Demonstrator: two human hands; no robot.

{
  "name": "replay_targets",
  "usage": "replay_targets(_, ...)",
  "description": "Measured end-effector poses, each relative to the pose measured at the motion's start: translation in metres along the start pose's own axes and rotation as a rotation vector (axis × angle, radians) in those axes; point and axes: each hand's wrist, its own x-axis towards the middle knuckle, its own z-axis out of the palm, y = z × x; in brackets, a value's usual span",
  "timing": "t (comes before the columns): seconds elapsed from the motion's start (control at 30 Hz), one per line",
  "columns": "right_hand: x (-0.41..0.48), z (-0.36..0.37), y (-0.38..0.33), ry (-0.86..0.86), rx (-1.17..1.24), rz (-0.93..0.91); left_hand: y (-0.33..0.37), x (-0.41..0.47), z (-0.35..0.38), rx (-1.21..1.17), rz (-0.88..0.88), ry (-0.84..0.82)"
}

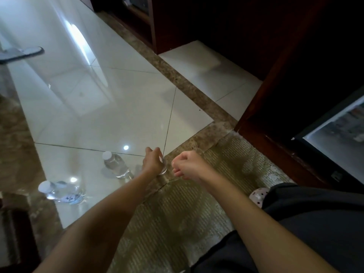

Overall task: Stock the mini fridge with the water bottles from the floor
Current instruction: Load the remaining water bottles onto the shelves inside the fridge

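My left hand [152,161] is closed around a clear water bottle [163,168] standing on the floor, mostly hidden behind the hand. My right hand [186,166] hovers just to its right, fingers curled, holding nothing. Another clear bottle with a white cap [116,164] stands upright on the white tile to the left. A third bottle with a white cap [61,192] lies tilted further left, near the tile's edge. The mini fridge [338,134] stands open at the right edge, lit inside, with blurred items on its shelf.
A dark wooden cabinet [275,79] surrounds the fridge at the right. A ribbed greenish mat [197,203] covers the floor under my arms. My dark-clothed knees [315,223] fill the lower right. A grey slipper [21,53] lies at the far left.
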Motion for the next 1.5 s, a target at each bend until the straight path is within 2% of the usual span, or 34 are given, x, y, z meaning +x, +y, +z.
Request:
replay_targets(0.23,-0.004,-0.001,0.001,0.079,-0.106,-0.018,0.003,-0.016,-0.021,-0.067,0.005,-0.019)
replay_targets(0.4,-0.010,-0.013,0.006,0.125,-0.147,-0.003,0.031,-0.036,-0.052,-0.027,0.217,-0.159)
replay_targets(0.53,-0.006,-0.036,0.028,0.210,-0.167,0.115,0.068,-0.060,-0.085,-0.070,0.447,-0.228)
replay_targets(0.63,-0.020,-0.062,0.032,0.167,-0.087,0.168,0.108,-0.080,-0.103,-0.026,0.603,-0.255)
replay_targets(0.93,-0.086,-0.150,0.047,0.044,0.030,-0.217,0.250,-0.133,-0.118,-0.057,0.868,-0.444)
replay_targets(1.07,-0.111,-0.195,0.054,0.124,0.173,-0.295,0.306,-0.151,-0.108,-0.024,1.001,-0.471)
replay_targets(1.17,-0.127,-0.227,0.062,0.213,0.152,-0.319,0.341,-0.159,-0.095,-0.073,1.062,-0.494)
replay_targets(1.27,-0.141,-0.258,0.077,0.347,0.139,-0.315,0.371,-0.163,-0.073,-0.127,1.066,-0.512)
replay_targets(1.43,-0.133,-0.311,0.131,0.575,0.163,-0.208,0.423,-0.165,-0.014,-0.155,1.080,-0.576)
replay_targets(1.5,-0.125,-0.331,0.156,0.644,0.192,-0.164,0.440,-0.158,0.012,-0.205,1.030,-0.604)
